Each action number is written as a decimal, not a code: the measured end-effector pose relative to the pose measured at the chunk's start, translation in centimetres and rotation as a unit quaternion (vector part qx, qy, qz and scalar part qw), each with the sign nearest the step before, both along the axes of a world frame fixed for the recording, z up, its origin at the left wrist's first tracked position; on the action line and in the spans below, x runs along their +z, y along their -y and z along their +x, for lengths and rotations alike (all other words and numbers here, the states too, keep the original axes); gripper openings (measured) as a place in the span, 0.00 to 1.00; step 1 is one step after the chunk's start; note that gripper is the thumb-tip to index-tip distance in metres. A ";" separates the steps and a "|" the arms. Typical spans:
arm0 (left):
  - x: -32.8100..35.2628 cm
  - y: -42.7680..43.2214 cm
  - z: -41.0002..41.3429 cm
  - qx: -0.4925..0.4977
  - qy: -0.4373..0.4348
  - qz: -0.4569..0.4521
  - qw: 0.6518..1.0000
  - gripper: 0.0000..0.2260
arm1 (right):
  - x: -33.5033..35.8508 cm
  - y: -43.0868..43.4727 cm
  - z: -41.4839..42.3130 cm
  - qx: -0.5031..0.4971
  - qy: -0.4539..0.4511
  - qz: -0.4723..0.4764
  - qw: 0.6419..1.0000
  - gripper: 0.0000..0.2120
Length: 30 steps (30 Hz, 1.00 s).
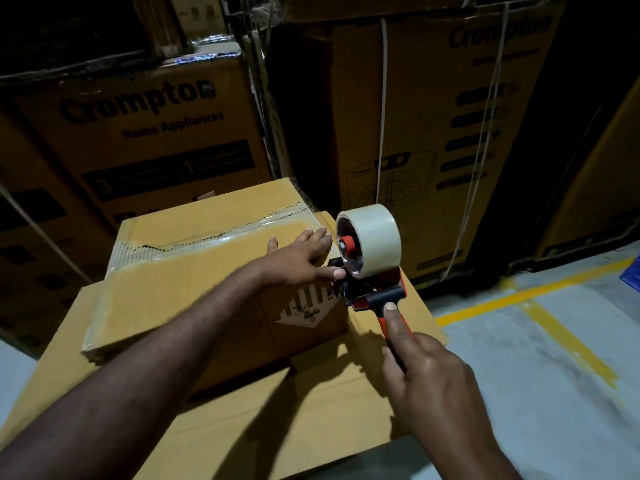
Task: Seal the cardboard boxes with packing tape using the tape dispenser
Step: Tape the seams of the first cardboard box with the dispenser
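Observation:
A small cardboard box (194, 282) sits on a larger flat cardboard box (277, 427). Clear tape runs along the small box's top seam. My left hand (298, 258) lies flat on the small box's right top edge, fingers straight, with the thumb touching the dispenser's front. My right hand (426, 372) grips the red and black handle of the tape dispenser (370, 271), thumb pressed along the handle. The dispenser carries a roll of pale tape and its front end sits at the small box's right edge.
Tall printed cartons (145, 133) and a strapped carton (433, 133) stand stacked close behind the boxes. To the right is grey floor (536, 358) with yellow painted lines. A blue object (632, 275) shows at the right edge.

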<state>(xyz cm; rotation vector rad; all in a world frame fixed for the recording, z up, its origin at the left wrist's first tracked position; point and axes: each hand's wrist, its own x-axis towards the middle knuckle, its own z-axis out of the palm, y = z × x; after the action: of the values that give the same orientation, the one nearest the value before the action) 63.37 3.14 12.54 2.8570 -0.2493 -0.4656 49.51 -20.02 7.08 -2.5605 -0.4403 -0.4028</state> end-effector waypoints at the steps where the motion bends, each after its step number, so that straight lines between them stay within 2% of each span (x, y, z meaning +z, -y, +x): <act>1: 0.0 0.1 -0.1 0.000 0.004 -0.003 1.000 0.39 | -0.1 0.2 -0.1 0.003 0.014 -0.019 1.000 0.36; 4: 0.1 0.7 -0.6 0.006 0.017 0.005 1.000 0.35 | 0.1 0.5 -0.4 0.000 0.022 -0.060 0.998 0.37; 6: -0.5 0.8 -0.9 -0.003 0.047 0.043 0.998 0.38 | -0.5 0.4 -0.7 0.004 0.007 -0.076 0.997 0.39; 8: -1.1 0.5 -1.0 -0.015 0.071 0.061 0.996 0.44 | -1.3 0.1 -1.4 0.021 -0.026 -0.025 0.999 0.42; 11: -1.1 -0.3 -0.6 -0.014 0.066 0.036 0.997 0.44 | -1.9 -0.1 -1.9 0.034 -0.035 0.044 0.998 0.41; 14: -0.8 -0.7 -0.4 -0.016 0.062 0.017 0.998 0.40 | -1.7 0.2 -1.3 0.035 -0.021 0.034 0.999 0.38; 18: -0.6 -1.3 -0.5 0.033 0.084 -0.066 0.994 0.33 | -0.8 1.0 -0.9 0.002 -0.035 0.082 0.996 0.33; 23: -1.1 1.4 -1.0 0.090 0.239 0.050 0.966 0.29 | 1.3 2.5 0.3 -0.075 -0.103 0.160 0.979 0.28; 26: -1.4 2.8 -1.5 0.117 0.275 0.073 0.951 0.24 | 2.0 3.2 1.6 -0.105 -0.124 0.219 0.962 0.27; 30: -2.4 2.6 -1.6 0.145 0.293 0.066 0.943 0.18 | 2.1 2.9 2.6 -0.097 -0.139 0.294 0.941 0.26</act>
<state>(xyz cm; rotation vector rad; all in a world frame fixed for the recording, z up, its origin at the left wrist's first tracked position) 61.78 0.54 10.13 3.0167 0.1137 0.4515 52.11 -22.87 9.16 -2.0300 0.0431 -0.1931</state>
